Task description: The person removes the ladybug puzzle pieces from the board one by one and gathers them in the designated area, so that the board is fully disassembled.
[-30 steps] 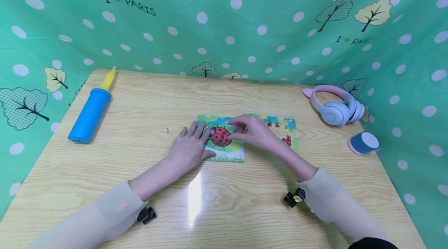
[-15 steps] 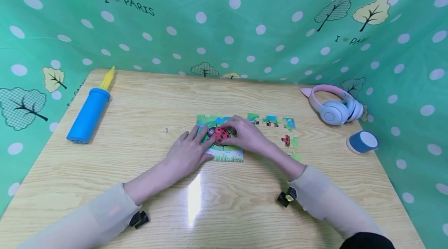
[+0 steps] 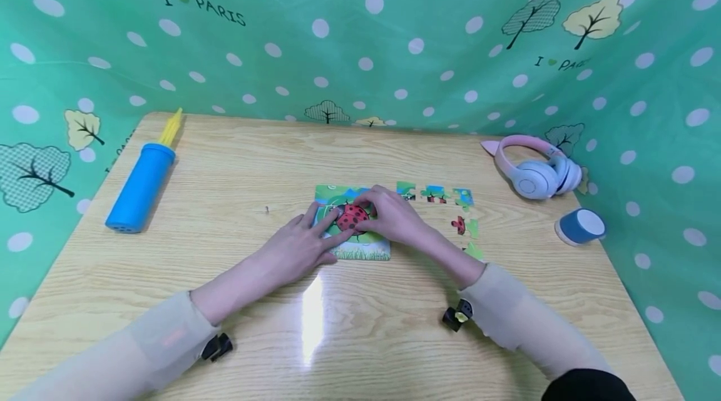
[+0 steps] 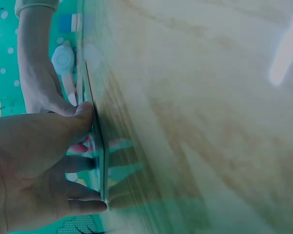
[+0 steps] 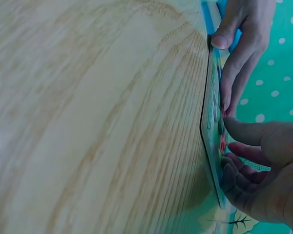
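Note:
A ladybug jigsaw puzzle (image 3: 366,252) lies flat on the table before me. My left hand (image 3: 295,244) rests on its left side, fingers spread and straight, the index finger reaching the ladybug. On the right side of the ladybug, my right hand (image 3: 394,216) curls its thumb and fingers over a puzzle piece at the board's surface; the fingers hide most of it. In the right wrist view, the right thumb and fingers (image 5: 232,178) close in on a red patch at the board. The left wrist view shows the left thumb (image 4: 84,114) at the board's near edge.
Several loose puzzle pieces (image 3: 435,194) lie right of the board, among them a red one (image 3: 459,224). Headphones (image 3: 532,176) and a blue and white cylinder (image 3: 581,226) stand far right. A blue hand pump (image 3: 141,188) with a yellow tip lies far left.
My right hand has moved slightly left and down onto the ladybug's right side, uncovering loose pieces behind it. The left hand has shifted slightly left, its index finger reaching onto the ladybug.

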A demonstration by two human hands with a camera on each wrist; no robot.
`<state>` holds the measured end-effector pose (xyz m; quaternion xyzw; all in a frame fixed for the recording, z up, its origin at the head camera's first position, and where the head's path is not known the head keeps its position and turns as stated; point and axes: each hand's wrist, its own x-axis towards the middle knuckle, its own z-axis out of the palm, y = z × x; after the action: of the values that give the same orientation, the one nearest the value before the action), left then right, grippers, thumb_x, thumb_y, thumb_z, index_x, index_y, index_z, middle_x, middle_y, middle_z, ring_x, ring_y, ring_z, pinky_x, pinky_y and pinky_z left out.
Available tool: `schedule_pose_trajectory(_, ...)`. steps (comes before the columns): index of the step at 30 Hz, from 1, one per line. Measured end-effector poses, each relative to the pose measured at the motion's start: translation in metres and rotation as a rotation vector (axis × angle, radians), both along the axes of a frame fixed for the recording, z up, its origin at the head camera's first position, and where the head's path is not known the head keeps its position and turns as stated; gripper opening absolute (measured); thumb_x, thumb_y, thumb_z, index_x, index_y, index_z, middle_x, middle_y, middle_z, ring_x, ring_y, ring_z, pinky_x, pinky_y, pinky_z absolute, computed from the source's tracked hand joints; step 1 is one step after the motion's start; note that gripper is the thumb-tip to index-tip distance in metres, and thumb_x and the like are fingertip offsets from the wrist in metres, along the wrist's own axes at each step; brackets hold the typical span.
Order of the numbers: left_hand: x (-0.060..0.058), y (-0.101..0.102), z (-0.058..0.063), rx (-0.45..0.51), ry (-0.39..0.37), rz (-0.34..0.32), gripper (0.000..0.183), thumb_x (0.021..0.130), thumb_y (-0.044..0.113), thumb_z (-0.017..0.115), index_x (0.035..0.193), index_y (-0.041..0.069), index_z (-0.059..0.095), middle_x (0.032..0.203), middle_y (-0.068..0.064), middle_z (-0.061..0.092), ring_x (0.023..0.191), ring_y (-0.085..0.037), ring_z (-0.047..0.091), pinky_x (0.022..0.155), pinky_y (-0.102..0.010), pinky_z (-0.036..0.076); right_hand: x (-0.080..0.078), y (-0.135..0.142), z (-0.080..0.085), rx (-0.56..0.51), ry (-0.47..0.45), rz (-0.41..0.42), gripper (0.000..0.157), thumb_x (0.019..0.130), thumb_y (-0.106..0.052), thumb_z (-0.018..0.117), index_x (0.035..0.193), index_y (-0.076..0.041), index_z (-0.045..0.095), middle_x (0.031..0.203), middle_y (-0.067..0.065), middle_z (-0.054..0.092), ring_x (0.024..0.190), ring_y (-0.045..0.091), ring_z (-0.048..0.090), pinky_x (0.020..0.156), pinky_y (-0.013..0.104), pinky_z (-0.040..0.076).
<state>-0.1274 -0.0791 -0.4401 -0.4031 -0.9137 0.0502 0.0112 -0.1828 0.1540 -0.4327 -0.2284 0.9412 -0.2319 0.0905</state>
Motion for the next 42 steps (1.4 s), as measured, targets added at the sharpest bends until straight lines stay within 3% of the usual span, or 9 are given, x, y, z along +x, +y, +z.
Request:
schedule_pose_trajectory(7,0.000,0.000,0.001,-0.023,0.046,-0.020,0.057,0.101,0.054,0.055,0.155,0.034,0.047,0.160,-0.018,0.046,0.140,-0.052,0.049,0.099,-0.047,0.060,0.005,-0.012,0.002,0.010,-0.008,-0.058,0.036,0.086,-0.027,0.085,0.116,-0.009,0.075,0.112,0.006,0.073,0.097,0.019,0.066,0.082,0.035,0.056)
schedule_pose_trajectory(12,0.001,-0.001,0.000,-0.060,0.155,-0.055,0.058,0.100,0.056,0.054,0.154,0.035,0.048,0.157,-0.017,0.050,0.135,-0.049,0.055,0.094,-0.041,0.062,0.009,-0.020,0.005,0.035,-0.021,-0.148,0.042,0.085,-0.028,0.086,0.119,-0.007,0.071,0.104,0.006,0.072,0.090,0.019,0.064,0.075,0.032,0.054)
schedule_pose_trajectory(16,0.002,-0.002,-0.001,-0.092,0.194,-0.076,0.059,0.100,0.056,0.054,0.155,0.035,0.046,0.157,-0.017,0.051,0.134,-0.048,0.057,0.093,-0.039,0.062,0.011,-0.023,0.006,0.074,-0.017,-0.178,0.046,0.084,-0.033,0.087,0.118,-0.007,0.071,0.098,0.005,0.069,0.084,0.017,0.059,0.070,0.029,0.047)
schedule_pose_trajectory(30,0.003,-0.002,0.000,-0.112,0.185,-0.063,0.056,0.102,0.053,0.053,0.155,0.034,0.046,0.157,-0.018,0.050,0.137,-0.046,0.055,0.097,-0.039,0.061,0.013,-0.027,0.009,0.081,-0.044,-0.222,0.035,0.083,-0.032,0.087,0.103,-0.007,0.074,0.095,0.004,0.068,0.080,0.017,0.058,0.071,0.030,0.047)
schedule_pose_trajectory(42,0.002,-0.004,-0.003,-0.105,0.255,-0.085,0.056,0.101,0.055,0.054,0.154,0.036,0.048,0.154,-0.016,0.054,0.133,-0.045,0.058,0.091,-0.036,0.063,0.021,-0.028,0.012,0.093,0.016,-0.197,0.030,0.087,-0.028,0.084,0.101,-0.003,0.074,0.093,0.007,0.065,0.080,0.018,0.057,0.070,0.030,0.046)
